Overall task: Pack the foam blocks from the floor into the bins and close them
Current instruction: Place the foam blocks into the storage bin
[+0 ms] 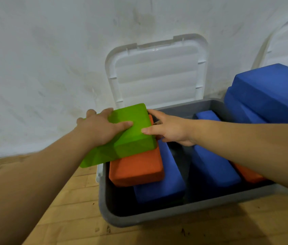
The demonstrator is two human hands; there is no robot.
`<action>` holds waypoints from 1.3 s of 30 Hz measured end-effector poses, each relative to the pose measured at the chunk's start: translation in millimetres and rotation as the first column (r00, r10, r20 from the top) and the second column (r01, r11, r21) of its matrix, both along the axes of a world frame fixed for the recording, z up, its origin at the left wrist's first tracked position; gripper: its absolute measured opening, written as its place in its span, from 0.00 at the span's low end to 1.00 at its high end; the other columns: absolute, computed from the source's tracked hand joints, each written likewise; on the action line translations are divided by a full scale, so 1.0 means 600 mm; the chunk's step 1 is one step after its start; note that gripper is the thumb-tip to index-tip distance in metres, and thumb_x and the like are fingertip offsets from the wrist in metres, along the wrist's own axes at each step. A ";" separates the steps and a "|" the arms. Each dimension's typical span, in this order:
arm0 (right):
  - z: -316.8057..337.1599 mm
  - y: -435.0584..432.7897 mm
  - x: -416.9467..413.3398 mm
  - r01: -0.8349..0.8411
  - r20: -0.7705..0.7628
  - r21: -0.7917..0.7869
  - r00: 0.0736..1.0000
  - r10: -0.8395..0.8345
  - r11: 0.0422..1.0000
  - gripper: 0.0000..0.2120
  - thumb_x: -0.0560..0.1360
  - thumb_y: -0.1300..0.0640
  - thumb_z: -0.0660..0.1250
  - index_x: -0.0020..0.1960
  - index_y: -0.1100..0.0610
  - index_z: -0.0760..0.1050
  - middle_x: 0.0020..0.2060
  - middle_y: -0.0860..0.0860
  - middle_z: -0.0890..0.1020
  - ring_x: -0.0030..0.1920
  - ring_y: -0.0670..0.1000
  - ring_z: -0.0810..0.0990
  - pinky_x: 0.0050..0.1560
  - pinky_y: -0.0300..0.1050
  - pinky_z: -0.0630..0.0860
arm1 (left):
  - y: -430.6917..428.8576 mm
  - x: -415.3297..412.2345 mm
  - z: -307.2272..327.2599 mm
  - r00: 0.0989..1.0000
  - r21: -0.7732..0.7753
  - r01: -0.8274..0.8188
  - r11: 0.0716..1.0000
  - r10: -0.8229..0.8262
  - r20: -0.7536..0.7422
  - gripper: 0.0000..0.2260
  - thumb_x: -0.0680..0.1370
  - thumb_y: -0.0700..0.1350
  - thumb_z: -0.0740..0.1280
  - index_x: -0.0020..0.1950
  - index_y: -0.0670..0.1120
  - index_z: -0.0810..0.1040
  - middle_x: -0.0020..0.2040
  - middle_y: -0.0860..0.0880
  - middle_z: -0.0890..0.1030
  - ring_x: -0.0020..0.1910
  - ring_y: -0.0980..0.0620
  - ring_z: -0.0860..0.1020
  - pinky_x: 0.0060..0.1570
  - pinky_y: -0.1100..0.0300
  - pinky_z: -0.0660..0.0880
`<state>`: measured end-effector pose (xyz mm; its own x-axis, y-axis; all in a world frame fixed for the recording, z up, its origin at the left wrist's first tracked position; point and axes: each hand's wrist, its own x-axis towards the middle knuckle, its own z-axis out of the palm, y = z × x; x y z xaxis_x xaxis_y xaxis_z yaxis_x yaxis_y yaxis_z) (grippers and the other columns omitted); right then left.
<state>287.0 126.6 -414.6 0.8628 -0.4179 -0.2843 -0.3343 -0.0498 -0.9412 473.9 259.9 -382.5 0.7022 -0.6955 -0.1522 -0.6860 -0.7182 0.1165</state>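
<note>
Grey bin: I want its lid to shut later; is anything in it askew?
Yes: the green block, held by the left hand and right hand, lies tilted across the left rim of the bin over an orange block, sticking out over the floor.

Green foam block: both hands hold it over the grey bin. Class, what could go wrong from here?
The green block lies tilted on an orange block and overhangs the grey bin at its left rim; released, it may slide out onto the floor.
Sitting above the rim, it may keep the white lid from shutting flat.
</note>
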 end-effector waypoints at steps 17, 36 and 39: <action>0.077 -0.071 -0.032 0.549 0.415 -0.051 0.772 -0.482 0.834 0.40 0.72 0.49 0.71 0.80 0.41 0.58 0.64 0.44 0.79 0.57 0.47 0.82 0.60 0.53 0.80 | -0.024 -0.087 -0.011 0.958 -0.622 0.283 0.730 -0.179 0.225 0.40 0.70 0.74 0.59 0.77 0.54 0.63 0.72 0.44 0.67 0.72 0.40 0.65 0.70 0.43 0.65; 0.086 -0.028 -0.119 0.021 -0.186 -0.828 0.933 -0.310 0.561 0.46 0.70 0.34 0.68 0.79 0.32 0.43 0.60 0.53 0.61 0.51 0.56 0.70 0.52 0.48 0.71 | -0.016 -0.065 -0.125 0.910 0.029 0.402 0.915 -0.403 0.096 0.42 0.66 0.80 0.41 0.78 0.67 0.56 0.76 0.52 0.63 0.75 0.44 0.61 0.73 0.43 0.61; 0.062 -0.023 -0.116 -0.122 -0.369 -0.767 0.887 -0.278 0.630 0.47 0.70 0.34 0.69 0.79 0.35 0.44 0.69 0.59 0.61 0.59 0.62 0.75 0.52 0.48 0.74 | -0.012 -0.056 -0.122 0.907 0.024 0.410 0.912 -0.410 0.099 0.44 0.66 0.81 0.40 0.79 0.67 0.56 0.76 0.51 0.63 0.75 0.45 0.61 0.72 0.43 0.61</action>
